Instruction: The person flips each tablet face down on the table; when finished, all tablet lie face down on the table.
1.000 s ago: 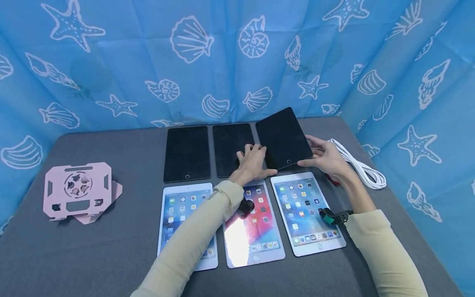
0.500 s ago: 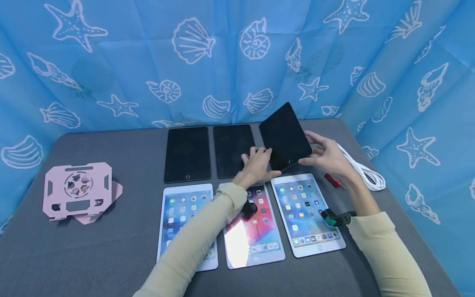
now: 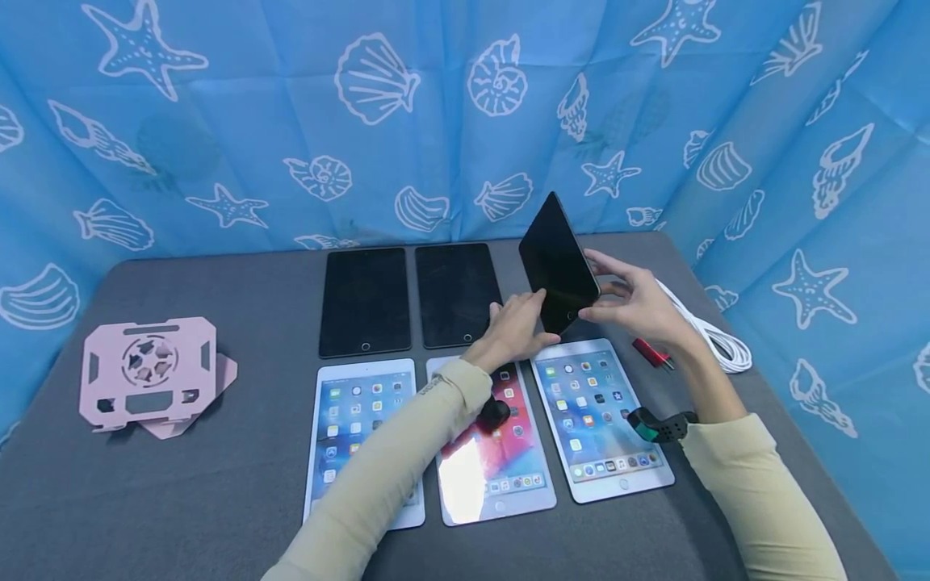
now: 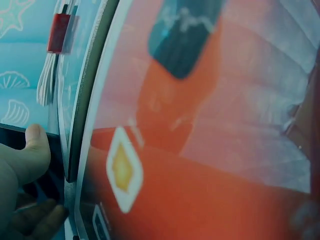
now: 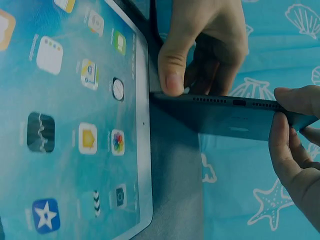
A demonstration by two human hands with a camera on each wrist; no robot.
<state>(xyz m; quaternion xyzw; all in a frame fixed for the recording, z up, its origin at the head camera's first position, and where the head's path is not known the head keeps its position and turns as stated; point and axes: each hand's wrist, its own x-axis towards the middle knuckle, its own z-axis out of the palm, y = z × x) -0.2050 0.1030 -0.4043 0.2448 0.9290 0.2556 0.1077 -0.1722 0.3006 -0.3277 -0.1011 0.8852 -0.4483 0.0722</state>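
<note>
A black tablet (image 3: 558,257) is tilted up steeply over the table's back right, its right side raised. My right hand (image 3: 639,311) pinches its lower right corner between thumb and fingers. At the lower left corner, my left hand (image 3: 512,327) grips the edge, thumb beneath and fingers against the dark screen. In the right wrist view the tablet's back (image 5: 225,125) and its bottom edge with a charging port show, with thumbs of both hands on that edge. Two more black tablets, one at left (image 3: 366,298) and one in the middle (image 3: 456,290), lie flat beside it.
Three white tablets with lit screens, left (image 3: 341,420), middle (image 3: 516,452) and right (image 3: 603,420), lie in front, partly under my left arm. A pink cut-out stand (image 3: 148,371) is far left. A red plug (image 3: 651,353) and coiled white cable (image 3: 715,335) lie right. Blue curtain (image 3: 450,105) hangs behind.
The black tablet has turned from a slight tilt to a steep one, its face swinging leftward. My left hand has shifted right along with it; the right hand keeps its pinch.
</note>
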